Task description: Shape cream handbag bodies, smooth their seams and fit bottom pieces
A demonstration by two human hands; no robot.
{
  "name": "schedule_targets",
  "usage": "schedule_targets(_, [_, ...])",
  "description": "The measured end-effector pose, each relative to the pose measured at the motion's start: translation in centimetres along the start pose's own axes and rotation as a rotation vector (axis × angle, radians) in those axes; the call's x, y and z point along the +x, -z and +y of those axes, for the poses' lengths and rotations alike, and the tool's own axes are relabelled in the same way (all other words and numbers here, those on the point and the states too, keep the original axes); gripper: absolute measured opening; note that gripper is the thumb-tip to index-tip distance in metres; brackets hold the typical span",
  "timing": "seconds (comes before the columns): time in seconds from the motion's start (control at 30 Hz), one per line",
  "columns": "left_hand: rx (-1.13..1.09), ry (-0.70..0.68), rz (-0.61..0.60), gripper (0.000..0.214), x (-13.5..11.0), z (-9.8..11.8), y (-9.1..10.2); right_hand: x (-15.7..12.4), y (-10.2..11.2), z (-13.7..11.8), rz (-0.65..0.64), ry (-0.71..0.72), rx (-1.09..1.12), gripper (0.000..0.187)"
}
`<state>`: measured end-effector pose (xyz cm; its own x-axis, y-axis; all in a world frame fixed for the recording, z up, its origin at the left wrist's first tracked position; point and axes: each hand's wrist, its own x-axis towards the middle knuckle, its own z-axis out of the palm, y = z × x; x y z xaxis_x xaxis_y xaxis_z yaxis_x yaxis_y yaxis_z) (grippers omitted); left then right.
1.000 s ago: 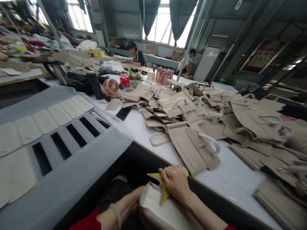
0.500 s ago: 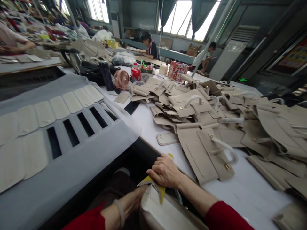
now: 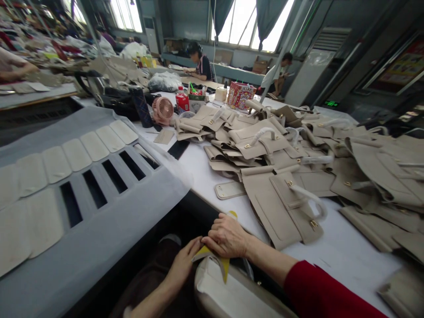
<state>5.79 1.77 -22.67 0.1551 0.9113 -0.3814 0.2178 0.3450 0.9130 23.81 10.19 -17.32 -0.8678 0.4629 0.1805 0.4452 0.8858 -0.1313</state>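
Observation:
A bag (image 3: 236,282) in pale, cream-coloured material lies at the bottom centre, its near end towards me. Over that end bends a curved yellow-and-grey piece (image 3: 225,267), whose exact kind I cannot make out. My right hand (image 3: 227,236) is closed in a fist on this piece, and a rounded yellow tip shows beyond the knuckles. Left of the bag, my left hand (image 3: 183,263) has its fingers pressed together at the left end of the piece, close against the right thumb. Its fingertips are partly hidden.
Beige bag panels (image 3: 274,207) with handles and gold fittings pile up on the white table (image 3: 331,260). Rounded pale pieces (image 3: 56,163) line a grey slotted board (image 3: 109,212) on the left. A pink fan (image 3: 163,110), red bottle (image 3: 182,101) and other people stand farther back.
My left hand has come up from beside the bag to the yellow-and-grey piece, next to the right thumb. The right hand keeps its grip. The camera view has shifted slightly.

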Motion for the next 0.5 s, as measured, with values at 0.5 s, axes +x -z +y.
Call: schedule_targets(0.5, [0.499,-0.326,-0.190,0.030,-3.2,5.9,2.1,-0.6,0.1,-0.1,-0.010,0.010,-0.013,0.048])
